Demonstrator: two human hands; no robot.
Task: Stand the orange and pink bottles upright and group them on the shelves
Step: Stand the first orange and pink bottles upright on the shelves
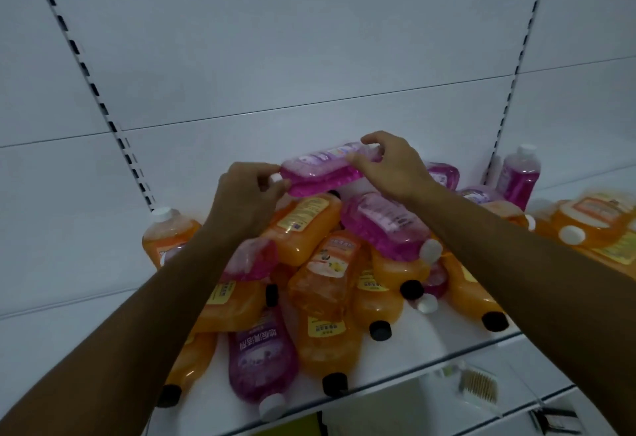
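A pile of orange bottles (330,270) and pink bottles (382,225) lies jumbled on the white shelf (430,349). Above the pile I hold one pink bottle (320,172) sideways. My left hand (246,194) grips its white-capped neck end. My right hand (389,163) pinches its bottom end. One orange bottle (165,236) stands upright at the back left. One pink bottle (519,174) stands upright at the back right.
More orange bottles (599,225) lie on the adjoining shelf section to the right. Slotted uprights (103,108) run up the white back panel. A lower shelf (481,387) with small items shows at the bottom right.
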